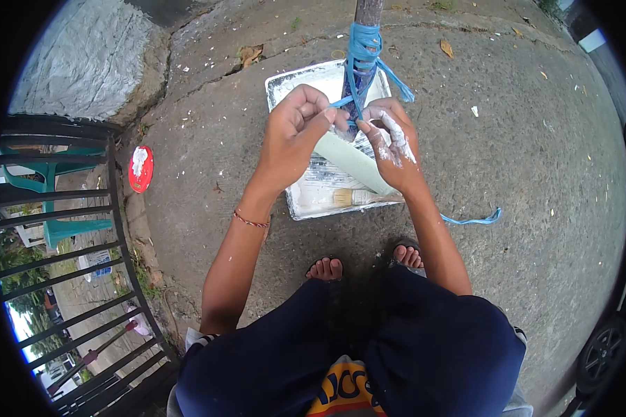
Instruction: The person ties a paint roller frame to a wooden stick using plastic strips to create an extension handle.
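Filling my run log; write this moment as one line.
left hand: pinching blue cord | right hand: at cord, white-smeared | pole: cord-wrapped | brush: in tray

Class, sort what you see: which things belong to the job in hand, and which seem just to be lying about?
Likely the job:
- blue cord, wound on the pole
- roller
- tray
- brush

Seemingly just about:
- leaf
- chair
- red lid, though its white smears suggest paint use
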Demonstrator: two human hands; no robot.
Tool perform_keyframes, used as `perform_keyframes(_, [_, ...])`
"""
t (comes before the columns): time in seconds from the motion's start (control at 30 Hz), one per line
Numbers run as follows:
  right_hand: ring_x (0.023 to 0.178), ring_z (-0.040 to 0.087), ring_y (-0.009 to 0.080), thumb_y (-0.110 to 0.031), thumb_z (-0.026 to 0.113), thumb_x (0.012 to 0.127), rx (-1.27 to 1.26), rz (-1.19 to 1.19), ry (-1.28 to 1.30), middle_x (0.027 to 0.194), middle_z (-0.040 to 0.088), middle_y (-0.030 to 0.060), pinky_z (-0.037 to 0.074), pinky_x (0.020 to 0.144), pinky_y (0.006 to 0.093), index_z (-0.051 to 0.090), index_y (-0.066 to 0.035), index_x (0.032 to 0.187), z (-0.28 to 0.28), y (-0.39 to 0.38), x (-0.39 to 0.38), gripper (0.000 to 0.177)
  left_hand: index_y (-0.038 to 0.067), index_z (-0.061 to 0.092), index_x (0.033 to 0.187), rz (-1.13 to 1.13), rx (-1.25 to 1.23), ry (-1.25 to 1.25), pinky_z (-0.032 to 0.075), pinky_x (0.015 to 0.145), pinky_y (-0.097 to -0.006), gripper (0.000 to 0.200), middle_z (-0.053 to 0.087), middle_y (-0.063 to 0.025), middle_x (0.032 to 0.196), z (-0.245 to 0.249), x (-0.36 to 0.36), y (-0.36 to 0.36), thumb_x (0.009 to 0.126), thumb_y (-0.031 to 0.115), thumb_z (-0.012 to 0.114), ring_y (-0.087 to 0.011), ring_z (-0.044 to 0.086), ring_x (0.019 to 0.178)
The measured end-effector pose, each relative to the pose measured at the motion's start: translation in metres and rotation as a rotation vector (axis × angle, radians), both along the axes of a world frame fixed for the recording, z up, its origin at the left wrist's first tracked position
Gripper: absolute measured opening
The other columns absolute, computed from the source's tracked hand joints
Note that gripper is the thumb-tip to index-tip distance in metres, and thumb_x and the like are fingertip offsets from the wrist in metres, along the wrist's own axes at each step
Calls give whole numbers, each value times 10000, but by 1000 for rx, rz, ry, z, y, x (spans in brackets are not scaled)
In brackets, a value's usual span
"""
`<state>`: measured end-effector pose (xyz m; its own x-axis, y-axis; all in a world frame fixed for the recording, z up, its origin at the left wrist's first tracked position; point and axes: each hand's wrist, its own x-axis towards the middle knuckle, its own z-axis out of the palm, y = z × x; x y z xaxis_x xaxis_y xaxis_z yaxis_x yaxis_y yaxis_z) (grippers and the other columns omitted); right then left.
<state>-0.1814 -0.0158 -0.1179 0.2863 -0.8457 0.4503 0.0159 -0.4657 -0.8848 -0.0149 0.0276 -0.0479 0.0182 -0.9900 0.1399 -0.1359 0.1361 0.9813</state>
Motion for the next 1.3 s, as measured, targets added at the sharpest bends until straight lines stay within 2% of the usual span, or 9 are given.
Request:
perform_keyframes(0.07, [833,580,236,-82,637,867,-4,-11,15,922,560,104,469,735,324,603,-5,929,1,1,2,105,29,533,902,-71,143,421,486,690,-265,99,497,21,649,-3,9,2,930,111,580,-77,534,650])
perform_keyframes(0.27, [824,575,237,-61,644,844,-134,-77,115,924,561,115,465,735,330,593,-9,927,9,1,3,111,-4,592,909,-3,44,-54,434,658,-205,153,619,-10,740,-13,15,2,914,143,638,-42,537,708])
perform_keyframes(0.63, [895,621,316,-66,675,809,-195,87,319,955,636,161,490,789,391,560,-5,1184,27,-14,-7,397,5,667,923,-45,235,174,288,478,-201,170,611,7,671,-23,10,6,925,169,624,-22,400,532])
perform_keyframes(0.83, [925,607,374,-129,672,836,-265,126,335,1003,621,205,472,796,438,551,-4,1170,24,-13,-5,376,21,670,751,-18,216,-445,315,454,-259,383,493,0,517,17,32,32,968,304,533,-66,386,460])
perform_keyframes(0.93, [923,594,420,-146,653,853,-239,180,350,1018,609,225,467,783,466,534,-6,1169,29,-8,-1,365,8,657,728,-59,253,-724,353,474,-305,407,488,-49,507,48,38,44,962,319,539,-121,439,447])
perform_keyframes(1.0, [915,562,471,-143,625,868,-226,203,360,1011,590,244,462,759,487,520,-7,1153,31,-3,2,332,-44,627,692,-51,445,-767,416,615,-442,451,542,-203,580,65,40,50,927,338,579,-371,554,579])
perform_keyframes(1.13, [910,562,468,-128,622,865,-238,195,371,1003,586,245,462,758,481,520,-3,1143,31,0,4,321,-30,632,667,-7,220,-1096,465,724,-416,429,600,-210,634,72,47,71,916,318,599,-367,607,689])
perform_keyframes(1.23, [906,566,462,-120,617,868,-236,203,362,1009,586,246,464,753,479,521,-2,1142,31,-1,2,314,-29,637,671,10,-111,-989,476,848,-428,399,664,-205,708,68,55,77,915,285,603,-333,652,789])
perform_keyframes(1.3, [900,575,451,-107,616,867,-246,201,326,1005,591,239,467,750,475,523,-4,1141,28,-3,2,308,-12,662,712,-194,28,-357,454,937,-464,362,700,-190,775,77,73,71,919,279,601,-257,669,837])
